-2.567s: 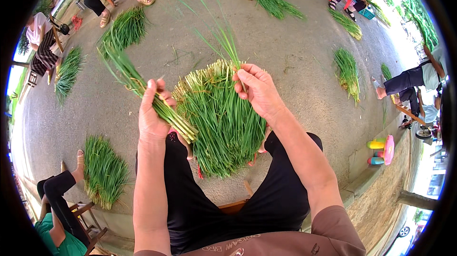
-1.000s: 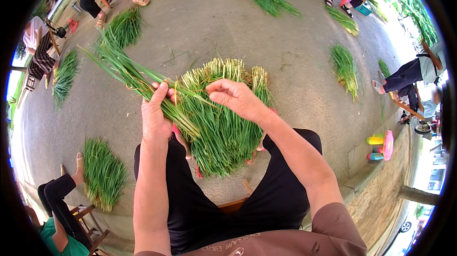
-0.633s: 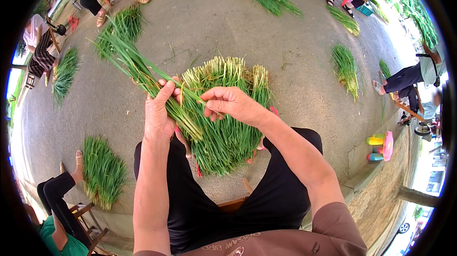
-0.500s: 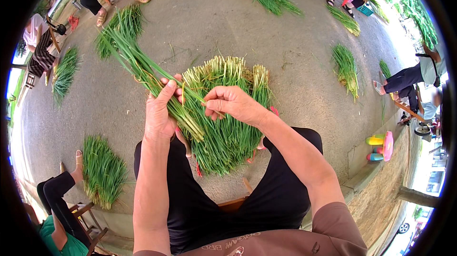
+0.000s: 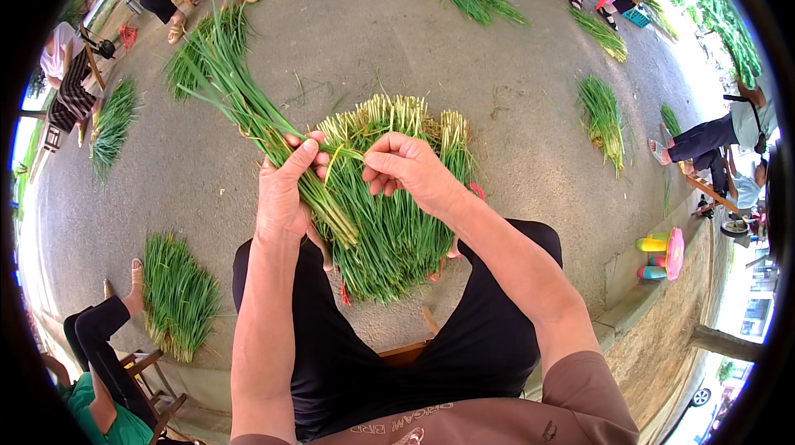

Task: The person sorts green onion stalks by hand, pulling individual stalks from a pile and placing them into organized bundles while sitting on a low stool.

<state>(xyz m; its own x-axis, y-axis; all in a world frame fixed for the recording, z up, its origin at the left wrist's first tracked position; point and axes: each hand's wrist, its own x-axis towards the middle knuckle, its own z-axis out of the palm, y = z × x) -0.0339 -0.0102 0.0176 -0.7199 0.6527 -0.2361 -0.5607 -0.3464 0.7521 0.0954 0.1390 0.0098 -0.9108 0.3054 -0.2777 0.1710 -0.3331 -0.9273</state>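
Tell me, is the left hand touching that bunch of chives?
Touching. The head view shows the left hand wrapped around the bunch of chives, which runs between its thumb and fingers.

1 slim bunch of green stalks (image 5: 252,105) is being held at a slant over the left edge of a pile of stalks (image 5: 393,221), its leafy tips being spread toward the upper left and its pale ends being pointed toward the lower right. Beside it, 1 thin stalk (image 5: 344,152) is being pinched at its right end. The dense, rounded pile is being borne by the pavement (image 5: 530,155), its pale ends being turned toward the far side.
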